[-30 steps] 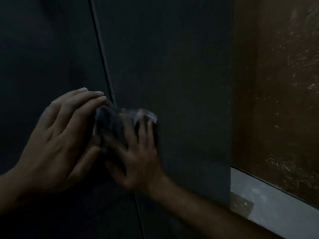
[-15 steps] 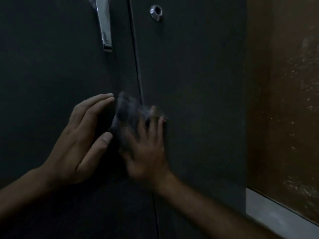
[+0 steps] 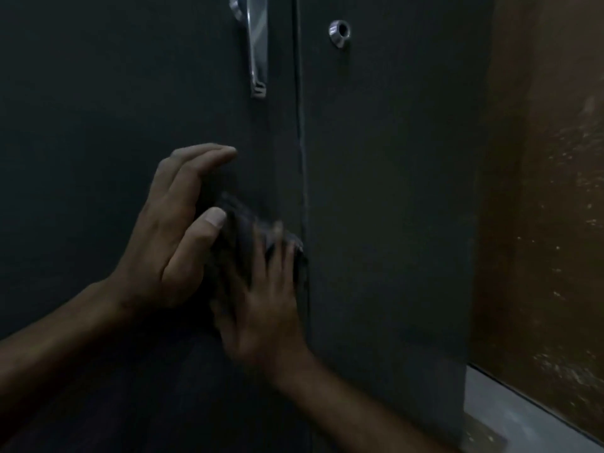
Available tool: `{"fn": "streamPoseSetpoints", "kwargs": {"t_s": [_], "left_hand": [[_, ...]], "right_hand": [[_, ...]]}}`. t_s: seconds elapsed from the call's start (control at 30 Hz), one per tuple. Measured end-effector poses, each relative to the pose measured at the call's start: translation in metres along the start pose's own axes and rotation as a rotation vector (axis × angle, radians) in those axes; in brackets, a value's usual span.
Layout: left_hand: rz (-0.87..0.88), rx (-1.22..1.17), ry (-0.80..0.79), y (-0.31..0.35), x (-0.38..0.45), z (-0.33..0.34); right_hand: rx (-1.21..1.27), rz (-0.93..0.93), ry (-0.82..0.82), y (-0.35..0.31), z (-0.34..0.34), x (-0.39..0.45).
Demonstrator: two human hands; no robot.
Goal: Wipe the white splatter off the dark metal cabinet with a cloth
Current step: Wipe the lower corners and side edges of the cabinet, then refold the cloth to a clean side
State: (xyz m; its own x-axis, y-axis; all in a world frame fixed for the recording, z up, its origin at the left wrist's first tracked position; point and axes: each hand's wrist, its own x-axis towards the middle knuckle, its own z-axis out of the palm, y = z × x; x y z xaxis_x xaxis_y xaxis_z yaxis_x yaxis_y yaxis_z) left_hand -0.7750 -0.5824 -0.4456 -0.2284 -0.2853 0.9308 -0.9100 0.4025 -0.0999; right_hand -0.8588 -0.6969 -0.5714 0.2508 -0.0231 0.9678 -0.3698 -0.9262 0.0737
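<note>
While pressed flat: the right hand holds a dark cloth against the dark metal cabinet, fingers spread and straight on the cloth, just left of the door seam.
Left hand: the left hand stands edge-on just left of the cloth, fingers together and nearly straight, thumb tip touching the cloth's left side.
Landmark: the chrome handle sits left of the seam, well above both hands; a round chrome lock lies right of the seam.
Open room: bare door face lies between the handle and the cloth, and right of the seam up to the cabinet's right edge, where a brown wall begins.
Cut off: the handle's top leaves the frame.
Hard to make out: right hand and cloth are motion-blurred; any white splatter cannot be told in the dim light.
</note>
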Motion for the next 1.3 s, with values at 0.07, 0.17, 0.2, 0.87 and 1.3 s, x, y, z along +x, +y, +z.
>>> {"fn": "streamPoseSetpoints", "kwargs": {"t_s": [0.07, 0.17, 0.2, 0.87, 1.3], "left_hand": [[0.004, 0.006, -0.007, 0.0, -0.004, -0.01], [-0.025, 0.036, 0.018, -0.005, -0.013, -0.031], [-0.034, 0.033, 0.028, -0.009, -0.014, -0.038], [0.026, 0.181, 0.009, -0.002, -0.029, -0.064], [-0.692, -0.362, -0.357, 0.063, -0.025, 0.033]], "right_hand": [[-0.054, -0.195, -0.129, 0.0, 0.002, -0.065], [-0.094, -0.336, -0.201, 0.011, 0.0, -0.067], [-0.078, -0.374, -0.194, 0.011, -0.004, -0.044], [0.069, -0.408, -0.266, 0.09, -0.061, -0.033], [1.213, 0.831, -0.174, 0.037, -0.12, 0.022]]}}
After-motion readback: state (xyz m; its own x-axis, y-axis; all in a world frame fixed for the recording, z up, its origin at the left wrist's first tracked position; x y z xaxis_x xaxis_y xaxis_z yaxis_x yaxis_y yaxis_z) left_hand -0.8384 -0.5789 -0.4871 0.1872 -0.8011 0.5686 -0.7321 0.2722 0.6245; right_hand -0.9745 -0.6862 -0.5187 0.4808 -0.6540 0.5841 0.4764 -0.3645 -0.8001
